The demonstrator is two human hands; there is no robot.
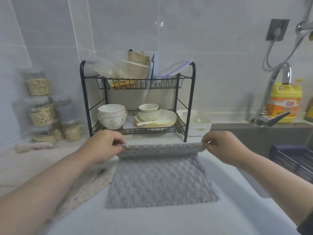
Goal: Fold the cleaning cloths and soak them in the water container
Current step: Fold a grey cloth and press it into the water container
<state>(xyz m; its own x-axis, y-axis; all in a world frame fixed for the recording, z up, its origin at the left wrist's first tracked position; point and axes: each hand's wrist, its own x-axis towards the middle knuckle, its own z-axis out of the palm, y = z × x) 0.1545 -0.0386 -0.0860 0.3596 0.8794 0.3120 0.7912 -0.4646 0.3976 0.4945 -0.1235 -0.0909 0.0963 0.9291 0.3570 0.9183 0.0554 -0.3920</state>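
Left hand [103,146], right hand [223,146] each pinch far corner of grey cloth [160,182], lifting edge.

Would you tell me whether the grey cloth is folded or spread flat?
Mid-fold: left hand and right hand pinch the grey cloth by its lifted far edge; the rest lies flat.

Soft, even, cool light all over, fairly bright. Small glare spots high on the wall tiles [160,23], shine along the faucet [286,73]. Faint shadow at the near edge of the grey cloth [160,180]. Smeared, blurred jars [40,106] at left; bent, stretched lines towards every edge.
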